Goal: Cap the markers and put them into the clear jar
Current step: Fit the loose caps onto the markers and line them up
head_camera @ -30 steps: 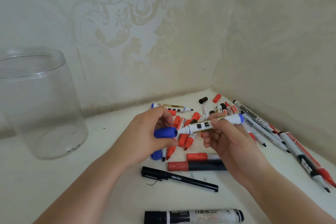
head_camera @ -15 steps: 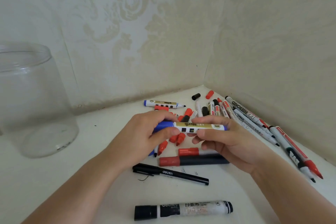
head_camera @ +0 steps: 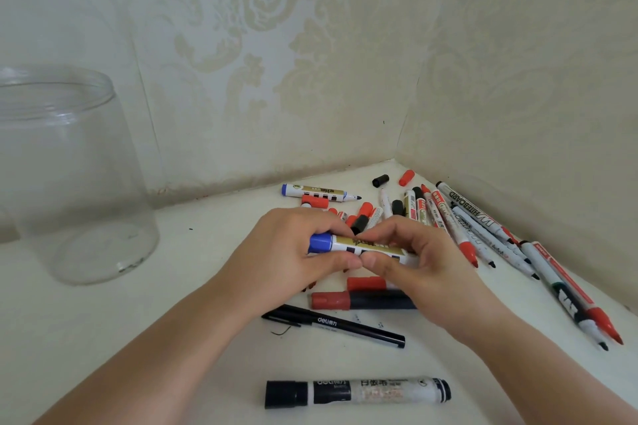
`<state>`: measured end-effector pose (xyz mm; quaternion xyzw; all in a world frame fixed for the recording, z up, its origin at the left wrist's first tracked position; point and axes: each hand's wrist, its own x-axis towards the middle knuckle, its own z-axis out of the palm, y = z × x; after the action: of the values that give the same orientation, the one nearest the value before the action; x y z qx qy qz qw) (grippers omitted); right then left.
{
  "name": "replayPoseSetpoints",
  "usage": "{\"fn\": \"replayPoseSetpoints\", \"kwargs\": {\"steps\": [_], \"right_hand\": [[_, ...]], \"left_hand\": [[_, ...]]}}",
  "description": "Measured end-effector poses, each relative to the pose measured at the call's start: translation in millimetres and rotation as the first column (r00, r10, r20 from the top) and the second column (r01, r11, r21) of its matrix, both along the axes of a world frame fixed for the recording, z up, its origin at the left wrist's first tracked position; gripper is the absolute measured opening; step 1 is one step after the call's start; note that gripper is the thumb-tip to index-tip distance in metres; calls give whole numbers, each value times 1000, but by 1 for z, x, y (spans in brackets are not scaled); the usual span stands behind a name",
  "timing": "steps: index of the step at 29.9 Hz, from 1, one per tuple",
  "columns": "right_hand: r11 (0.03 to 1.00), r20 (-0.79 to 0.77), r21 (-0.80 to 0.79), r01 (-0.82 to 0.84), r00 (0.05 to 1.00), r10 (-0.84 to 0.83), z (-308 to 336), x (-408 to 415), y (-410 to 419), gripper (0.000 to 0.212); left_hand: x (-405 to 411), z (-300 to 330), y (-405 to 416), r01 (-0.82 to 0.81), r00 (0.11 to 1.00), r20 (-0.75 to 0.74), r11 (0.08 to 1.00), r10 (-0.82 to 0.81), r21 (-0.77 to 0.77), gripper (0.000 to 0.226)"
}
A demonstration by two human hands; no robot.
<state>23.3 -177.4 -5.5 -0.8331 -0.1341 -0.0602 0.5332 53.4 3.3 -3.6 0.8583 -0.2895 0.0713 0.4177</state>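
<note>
Both my hands hold one blue marker point(head_camera: 359, 245) level above the pile, its blue cap point(head_camera: 320, 242) seated on the left end. My left hand point(head_camera: 283, 252) grips the capped end, thumb below and fingers over the top. My right hand point(head_camera: 414, 259) pinches the barrel from the right, hiding its far end. The clear jar point(head_camera: 69, 176) stands upright and empty at the far left, well apart from both hands. Several uncapped markers point(head_camera: 483, 228) and loose red and black caps point(head_camera: 379, 180) lie beyond and to the right of my hands.
A capped black marker point(head_camera: 357, 393) lies nearest me. A thin black pen point(head_camera: 333, 324) and a red-capped dark marker point(head_camera: 362, 299) lie under my hands. Wallpapered walls meet in a corner at the back right of the white tabletop point(head_camera: 172, 321).
The blue cap, held just off the marker's tip a second ago, has been pushed fully on. My hands have closed together and the marker now lies level.
</note>
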Motion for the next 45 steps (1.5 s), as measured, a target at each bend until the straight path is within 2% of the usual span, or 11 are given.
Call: {"fn": "replayPoseSetpoints", "kwargs": {"steps": [10,13,16,21,25,30,34,37,40,43,45], "right_hand": [[994,78,-105,26,997,-18,-2,6,-1,21],[987,99,-16,162,982,-160,-6,12,-8,26],[956,43,-53,288,957,-286,-14,17,-14,21],[961,45,-139,241,971,-237,-19,15,-8,17],[955,110,-192,226,972,-208,-16,10,-4,19],[950,130,-218,222,972,-198,-19,10,-3,21],[952,127,-211,223,972,-199,-20,10,-3,22],[951,125,-214,224,972,-201,-20,10,-3,22],[949,125,-218,226,971,-203,-19,10,-3,21],[949,121,-220,226,972,-203,-18,9,-3,22],[950,120,-213,229,971,-207,-19,9,-2,23]], "left_hand": [[2,2,7,-43,996,77,996,37,75,23],[13,3,18,-217,974,86,974,211,64,22],[29,-2,36,-370,929,10,928,370,51,30],[38,-9,48,-464,882,-64,884,466,55,37],[38,-7,50,-487,855,-154,868,496,94,27],[37,-9,49,-455,822,-219,837,526,303,19],[35,-11,49,-360,843,-214,813,493,458,13],[32,-9,45,-365,859,-175,817,480,447,3],[28,-6,35,-336,896,-76,779,438,529,28],[25,-8,25,-300,913,18,641,407,707,64],[25,-11,22,-290,918,30,618,396,731,70]]}}
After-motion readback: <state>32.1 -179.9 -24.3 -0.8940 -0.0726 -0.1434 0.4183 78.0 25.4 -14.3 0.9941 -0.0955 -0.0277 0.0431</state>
